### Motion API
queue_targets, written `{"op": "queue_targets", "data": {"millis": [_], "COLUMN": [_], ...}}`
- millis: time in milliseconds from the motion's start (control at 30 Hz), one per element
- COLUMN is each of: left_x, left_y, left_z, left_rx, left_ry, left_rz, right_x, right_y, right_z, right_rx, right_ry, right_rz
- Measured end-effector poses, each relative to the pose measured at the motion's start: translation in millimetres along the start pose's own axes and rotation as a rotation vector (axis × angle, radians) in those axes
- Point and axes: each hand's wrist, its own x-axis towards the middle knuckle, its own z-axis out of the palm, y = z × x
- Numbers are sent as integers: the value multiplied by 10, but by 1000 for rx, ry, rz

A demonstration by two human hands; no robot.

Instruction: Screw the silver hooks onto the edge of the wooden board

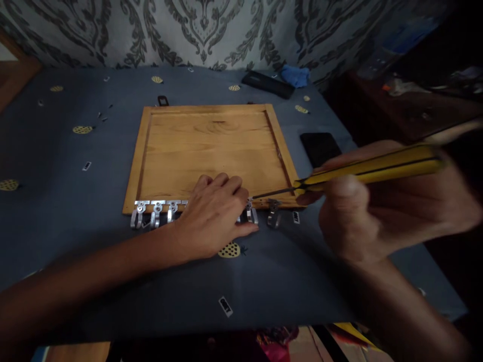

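A light wooden framed board [215, 151] lies flat, its near edge lined with a row of silver metal hooks [156, 213]. My left hand [213, 216] is bent over that edge, fingers closed and thumb stretched beside a metal hook [251, 213]; it covers the middle of the row. In my right hand [362, 211] is a yellow-handled screwdriver [362, 166]. Its thin shaft points left, and the tip is at the hook by my left fingers. Another hook [273, 211] sits further right on the edge, tilted.
Under the board is a blue-grey cloth [68, 216] with pineapple prints. A black phone-like slab [320, 147] lies to the right. At the back are a long dark case [267, 84] and a blue cloth [296, 76]. Small screw-like bits [102, 116] lie left of the board.
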Motion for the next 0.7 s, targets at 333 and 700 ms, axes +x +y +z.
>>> {"op": "queue_targets", "data": {"millis": [333, 700], "left_x": [-8, -14], "left_y": [3, 0], "left_z": [-14, -2], "left_rx": [-12, -4], "left_ry": [6, 13], "left_rz": [10, 16], "right_x": [25, 95], "right_y": [19, -51], "right_z": [75, 45], "right_rx": [56, 202], "right_ry": [-68, -233], "right_rz": [-49, 66]}}
